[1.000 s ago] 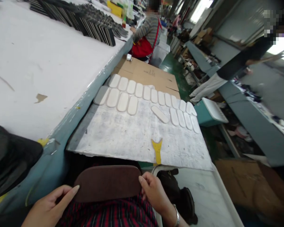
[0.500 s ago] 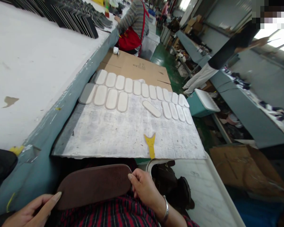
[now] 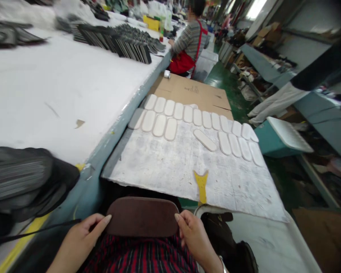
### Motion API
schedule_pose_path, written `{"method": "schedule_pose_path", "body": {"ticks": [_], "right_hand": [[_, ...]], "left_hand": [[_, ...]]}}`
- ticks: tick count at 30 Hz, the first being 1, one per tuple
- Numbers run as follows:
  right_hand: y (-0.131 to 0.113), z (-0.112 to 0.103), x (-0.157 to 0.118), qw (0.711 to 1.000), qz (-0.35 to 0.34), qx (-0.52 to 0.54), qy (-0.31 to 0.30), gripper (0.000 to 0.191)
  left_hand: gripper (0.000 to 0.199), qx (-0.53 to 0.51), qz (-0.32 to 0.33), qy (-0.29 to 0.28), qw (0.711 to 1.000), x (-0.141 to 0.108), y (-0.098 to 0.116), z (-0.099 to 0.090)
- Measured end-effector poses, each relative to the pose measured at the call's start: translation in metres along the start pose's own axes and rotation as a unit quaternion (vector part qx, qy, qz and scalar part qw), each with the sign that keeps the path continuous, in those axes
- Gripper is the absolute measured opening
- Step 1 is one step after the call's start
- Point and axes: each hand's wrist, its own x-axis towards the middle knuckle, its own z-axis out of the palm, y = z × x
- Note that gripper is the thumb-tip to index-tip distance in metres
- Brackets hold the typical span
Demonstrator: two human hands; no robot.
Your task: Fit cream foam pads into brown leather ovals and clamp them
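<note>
A dark brown oval leather piece [image 3: 142, 217] is stretched level between my two hands, above a red and black striped garment. My left hand [image 3: 83, 237] pinches its left end between thumb and fingers. Its right end is pinched by my right hand [image 3: 194, 233]. Beyond it, a whitish board [image 3: 159, 163] carries rows of pale oval pieces [image 3: 171, 129], with one lying askew [image 3: 205, 140]. A yellow forked tool [image 3: 201, 185] rests at the board's near edge.
Left, a white table [image 3: 59, 87] holds black pieces [image 3: 19, 178] and a row of dark strips [image 3: 116, 41]. A white bin [image 3: 287, 242] with dark items is at lower right. A person in a red apron [image 3: 187, 45] sits ahead; another stands right.
The view has swung left, so the board and tables appear further right. The brown piece is now level rather than tilted, and my left hand has come up and nearer my right.
</note>
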Motion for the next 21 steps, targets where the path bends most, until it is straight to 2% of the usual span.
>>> {"method": "schedule_pose_path", "body": {"ticks": [3, 9, 16, 21], "right_hand": [[0.006, 0.002, 0.004, 1.000, 0.000, -0.018, -0.004, 0.039], [0.015, 0.003, 0.008, 1.000, -0.002, -0.028, -0.012, 0.043], [0.001, 0.003, 0.000, 0.998, -0.012, -0.063, 0.015, 0.043], [-0.004, 0.005, -0.003, 0.997, -0.018, -0.068, 0.018, 0.042]], "left_hand": [[0.042, -0.006, -0.009, -0.020, 1.000, -0.001, 0.009, -0.002], [0.040, -0.043, 0.000, -0.024, 0.999, -0.001, 0.010, -0.004], [0.037, -0.069, 0.021, -0.057, 0.996, 0.004, 0.010, -0.012], [0.037, -0.039, 0.048, -0.082, 0.995, 0.011, 0.007, -0.019]]}}
